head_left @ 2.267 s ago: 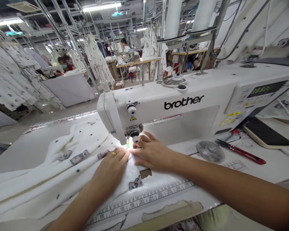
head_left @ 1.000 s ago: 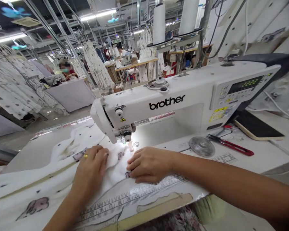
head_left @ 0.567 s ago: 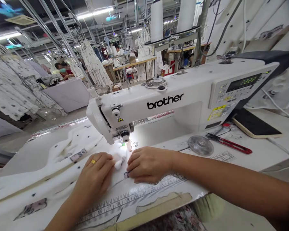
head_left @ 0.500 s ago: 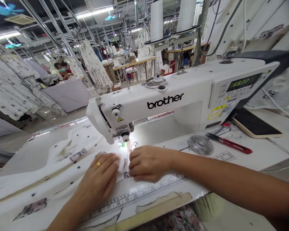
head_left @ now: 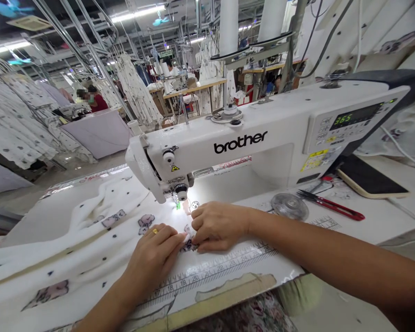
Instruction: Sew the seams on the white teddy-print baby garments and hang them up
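White fabric printed with dark dots and greyish-pink figures spreads over the left of the sewing table, its right edge running under the presser foot area. My left hand, with a gold ring, rests on this edge, thumb and fingertips closed on the fabric just in front of the needle. Close to its right, my right hand has curled fingers pinching the same edge; its fingertips are partly hidden. Above both hands stands the white sewing machine, its lamp lighting the needle area beside a small green piece.
Right of my right hand lie a clear round disc, red-handled thread snips and a phone with a cable. A printed ruler runs along the front edge. Behind are thread cones, hanging garments and a seated person.
My left hand has slid right along the fabric, closer to my right hand, uncovering a printed figure. My right hand has shifted slightly. The machine's display reads a different number.
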Demonstrator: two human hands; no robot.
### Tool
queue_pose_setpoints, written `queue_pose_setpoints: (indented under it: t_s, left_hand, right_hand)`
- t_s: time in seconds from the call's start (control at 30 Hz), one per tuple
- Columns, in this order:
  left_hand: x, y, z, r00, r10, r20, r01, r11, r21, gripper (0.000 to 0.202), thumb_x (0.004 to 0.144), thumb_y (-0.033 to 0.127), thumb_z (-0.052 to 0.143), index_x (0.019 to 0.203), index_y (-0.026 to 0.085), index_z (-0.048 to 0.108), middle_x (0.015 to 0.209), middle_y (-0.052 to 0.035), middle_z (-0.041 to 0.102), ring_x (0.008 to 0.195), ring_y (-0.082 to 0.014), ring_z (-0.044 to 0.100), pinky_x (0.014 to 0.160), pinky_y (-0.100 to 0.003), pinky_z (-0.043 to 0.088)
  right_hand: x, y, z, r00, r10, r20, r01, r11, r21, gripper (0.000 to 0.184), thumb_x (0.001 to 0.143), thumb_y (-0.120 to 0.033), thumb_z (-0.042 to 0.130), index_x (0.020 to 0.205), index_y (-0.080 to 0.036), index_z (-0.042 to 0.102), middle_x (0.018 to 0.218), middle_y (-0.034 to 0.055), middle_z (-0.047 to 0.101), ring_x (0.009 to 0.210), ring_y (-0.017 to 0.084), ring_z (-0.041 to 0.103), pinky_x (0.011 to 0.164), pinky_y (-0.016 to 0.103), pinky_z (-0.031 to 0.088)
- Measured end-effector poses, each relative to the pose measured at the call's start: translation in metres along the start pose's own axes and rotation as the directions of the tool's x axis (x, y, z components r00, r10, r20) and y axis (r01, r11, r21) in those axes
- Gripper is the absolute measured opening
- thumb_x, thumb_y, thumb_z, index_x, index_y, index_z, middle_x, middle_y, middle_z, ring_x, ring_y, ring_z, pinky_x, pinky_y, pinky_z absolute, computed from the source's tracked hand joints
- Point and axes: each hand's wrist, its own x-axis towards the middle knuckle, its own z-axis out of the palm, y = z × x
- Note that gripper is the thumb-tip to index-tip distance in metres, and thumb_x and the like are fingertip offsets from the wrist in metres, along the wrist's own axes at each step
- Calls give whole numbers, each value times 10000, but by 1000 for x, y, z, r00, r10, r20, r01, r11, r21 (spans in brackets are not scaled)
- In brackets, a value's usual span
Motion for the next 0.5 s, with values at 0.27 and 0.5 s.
queue_pose_setpoints:
  t_s: [0.27, 0.5]
  left_hand:
    - [1, 9, 6, 999, -3, 45, 4, 999, -32, 149, 914, 74, 539, 989, 179, 614, 866, -41, 609, 802, -173, 549, 730, -328, 488]
    - [3, 17, 0, 991, 105, 83, -110, 993, 49, 176, 959, 104, 466, 1048, 111, 618, 949, -93, 647, 940, -206, 598, 834, -352, 548]
  right_hand:
    - [0, 2, -3, 1000, -10, 17, 10, 1000, 2, 197, 914, -354, 597, 841, -221, 722, 667, -10, 577, 687, 151, 479, 666, 281, 382]
    - [-1, 2, -2, 999, 14, -50, -9, 995, 102, 235, 927, -358, 578, 834, -197, 722, 677, 7, 620, 701, 153, 514, 685, 276, 403]
